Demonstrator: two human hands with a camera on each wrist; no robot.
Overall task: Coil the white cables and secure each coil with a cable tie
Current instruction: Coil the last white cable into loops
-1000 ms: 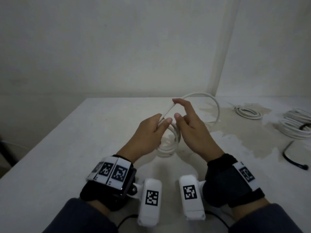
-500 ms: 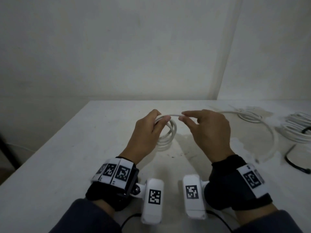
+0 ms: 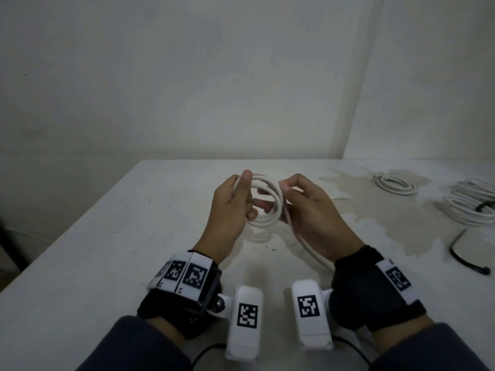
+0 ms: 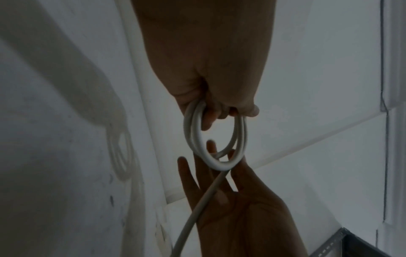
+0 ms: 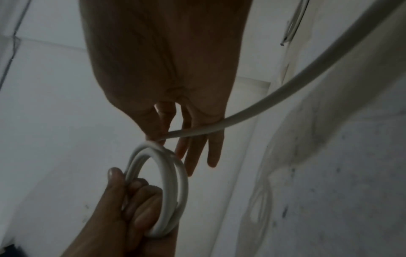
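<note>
Now drawing the loose tail in along the right hand [image 3: 310, 210], no longer arcing wide over the table [image 3: 134, 236]. Gripping the coil [image 3: 267, 207] between left hand [image 3: 230, 210] thumb and curled fingers, up over mid-table; pinching cable at right thumb and forefinger, other fingers loosely extended. Probably handling light, springy and smooth; best clamping where turns overlap. Leaving open room left; lying right, tied coils [image 3: 396, 183] and a black cable [image 3: 460, 253].

Dim room w/ plain white walls [image 3: 187, 76] meeting at a corner, right of centre. White table [image 3: 80, 250] in foreground; its top shows a stained, worn patch [image 3: 375, 228] toward the right side.
</note>
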